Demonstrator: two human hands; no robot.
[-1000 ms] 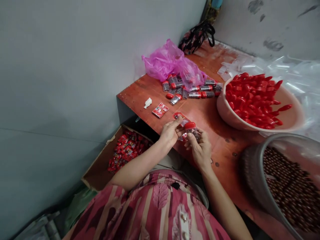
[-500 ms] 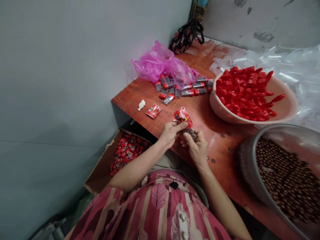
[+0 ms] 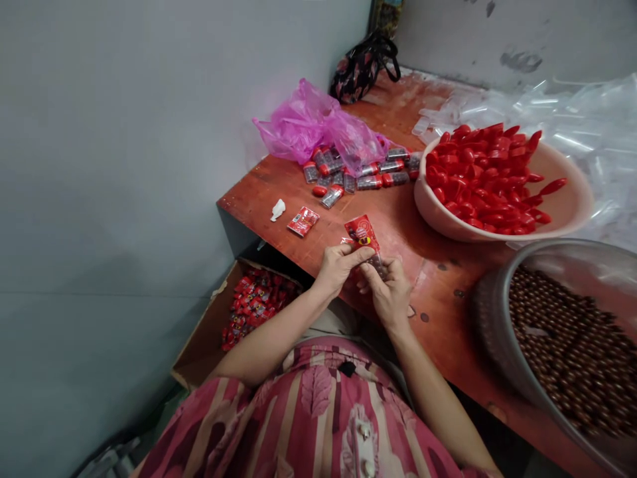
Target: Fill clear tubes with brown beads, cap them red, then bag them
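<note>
Both hands meet over the near edge of the table around a small red printed plastic packet [image 3: 361,232]. Dark round pieces show through its lower part. My left hand [image 3: 337,269] pinches its left side, thumb across the front. Lower down, my right hand [image 3: 389,292] grips the bottom end between thumb and curled fingers. Part of the packet is hidden behind the fingers. To the left on the table lie a flat stack of red printed packets [image 3: 303,222] and a crumpled white scrap [image 3: 278,210].
Behind are small red-capped containers [image 3: 332,195] and a pink plastic bag [image 3: 303,123]. On the right stand a pink bowl [image 3: 572,192] of red lids and a grey basin [image 3: 502,292] of brown balls. Below left, a cardboard box [image 3: 199,342] holds filled red packets.
The packet's printed upper part now lies flatter and faces me more. Both hands keep hold of it, with fingers slightly shifted. The view has moved a little.
</note>
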